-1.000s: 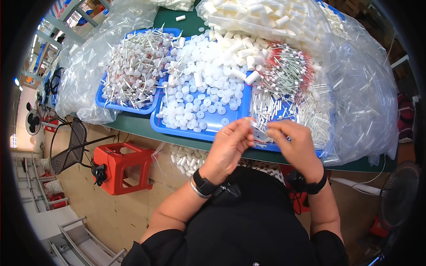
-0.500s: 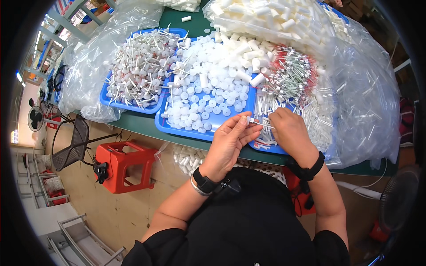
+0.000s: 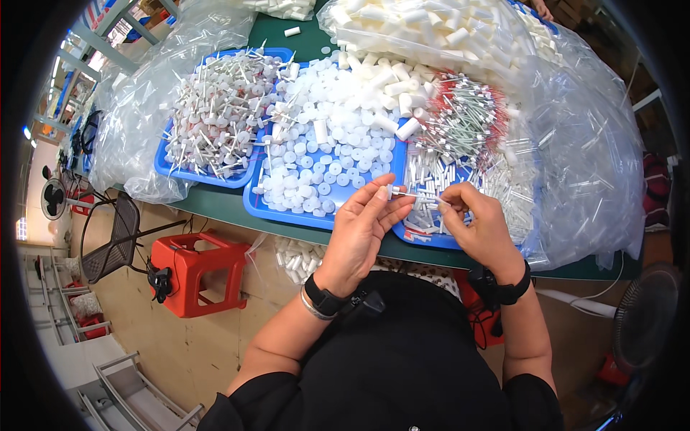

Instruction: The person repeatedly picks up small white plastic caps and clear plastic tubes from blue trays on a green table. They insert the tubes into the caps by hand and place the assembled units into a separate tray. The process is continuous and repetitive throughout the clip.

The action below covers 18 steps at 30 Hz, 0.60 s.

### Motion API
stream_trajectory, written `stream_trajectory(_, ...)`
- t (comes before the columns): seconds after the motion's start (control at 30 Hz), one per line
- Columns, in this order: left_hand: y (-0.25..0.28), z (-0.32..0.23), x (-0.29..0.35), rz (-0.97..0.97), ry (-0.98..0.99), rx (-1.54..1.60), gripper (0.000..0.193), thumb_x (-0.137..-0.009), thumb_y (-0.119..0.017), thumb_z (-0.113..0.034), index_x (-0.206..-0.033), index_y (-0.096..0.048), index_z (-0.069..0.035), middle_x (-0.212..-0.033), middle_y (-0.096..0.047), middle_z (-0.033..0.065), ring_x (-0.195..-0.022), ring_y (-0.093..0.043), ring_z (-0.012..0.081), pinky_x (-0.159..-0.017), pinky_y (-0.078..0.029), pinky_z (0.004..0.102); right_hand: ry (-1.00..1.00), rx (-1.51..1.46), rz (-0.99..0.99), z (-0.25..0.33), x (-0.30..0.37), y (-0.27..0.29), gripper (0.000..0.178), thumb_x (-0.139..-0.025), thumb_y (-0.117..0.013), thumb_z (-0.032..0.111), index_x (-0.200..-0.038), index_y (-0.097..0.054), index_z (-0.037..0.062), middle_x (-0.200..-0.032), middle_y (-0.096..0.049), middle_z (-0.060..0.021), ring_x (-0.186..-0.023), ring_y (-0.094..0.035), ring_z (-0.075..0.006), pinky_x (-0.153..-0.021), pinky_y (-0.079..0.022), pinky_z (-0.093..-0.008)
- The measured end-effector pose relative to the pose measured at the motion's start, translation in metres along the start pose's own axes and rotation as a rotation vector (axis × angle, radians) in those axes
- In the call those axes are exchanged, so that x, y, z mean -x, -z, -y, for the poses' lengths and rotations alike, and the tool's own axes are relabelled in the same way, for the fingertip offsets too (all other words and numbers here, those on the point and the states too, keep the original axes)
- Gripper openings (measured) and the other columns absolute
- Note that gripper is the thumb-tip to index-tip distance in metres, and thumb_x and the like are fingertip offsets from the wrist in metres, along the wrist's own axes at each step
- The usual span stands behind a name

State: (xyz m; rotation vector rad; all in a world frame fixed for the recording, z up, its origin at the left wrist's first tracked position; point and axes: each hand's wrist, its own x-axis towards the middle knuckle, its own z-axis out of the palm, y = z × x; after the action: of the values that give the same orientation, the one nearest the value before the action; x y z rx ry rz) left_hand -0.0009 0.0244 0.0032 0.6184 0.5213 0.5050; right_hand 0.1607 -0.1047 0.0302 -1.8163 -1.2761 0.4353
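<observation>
A thin white stem with a pale round cap (image 3: 393, 191) spans the gap between my hands, over the front edge of the right tray. My left hand (image 3: 363, 233) pinches its capped end between thumb and forefinger. At the other end, the fingertips of my right hand (image 3: 480, 221) are closed on the stem's tip. Just under my hands is a blue tray (image 3: 431, 238) of small white tubes (image 3: 496, 188). Behind those lies a heap of greenish, red-tipped thin parts (image 3: 466, 118). Translucent round washers (image 3: 305, 176) fill the middle blue tray (image 3: 287, 218).
On the left, a blue tray (image 3: 167, 161) holds stems fitted with washers. White foam-like cylinders (image 3: 431, 36) are heaped at the back in a plastic bag. Clear bags (image 3: 589, 172) flank the table. A red stool (image 3: 198, 273) and a fan (image 3: 647, 309) stand nearby.
My right hand has lowered slightly and turned, its fingers now more in sight at the stem's tip. More of the stem shows between my hands. The whole view has shifted a little.
</observation>
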Motion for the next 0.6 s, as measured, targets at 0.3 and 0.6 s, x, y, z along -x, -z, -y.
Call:
stream_trajectory(0.3, 0.003, 0.001, 0.002, -0.008, 0.016, 0.005, 0.037, -0.103, -0.053, -0.016, -0.133, -0.049, 0.004, -0.117, -0.063, 0.0137, -0.11, -0.065, 0.0241, -0.097, -0.053, 0.0348, 0.064, 0.032, -0.002, 0.0, 0.0, -0.002, 0.008, -0.087, -0.066, 0.002, -0.093, -0.061, -0.0009, -0.076, -0.064, -0.0092, -0.066, -0.064, -0.0175, -0.06, -0.049, -0.0287)
stream_trajectory(0.6, -0.003, 0.014, 0.006, 0.122, 0.12, -0.078, 0.04, -0.102, -0.055, -0.016, -0.137, -0.05, 0.002, -0.128, -0.062, 0.0095, -0.109, -0.062, 0.0138, -0.098, -0.05, 0.0271, -0.406, -0.417, 0.217, 0.007, -0.002, -0.004, 0.018, -0.102, -0.053, 0.014, -0.099, -0.062, -0.0005, -0.07, -0.063, -0.0039, -0.056, -0.056, -0.0082, -0.052, -0.045, -0.0231)
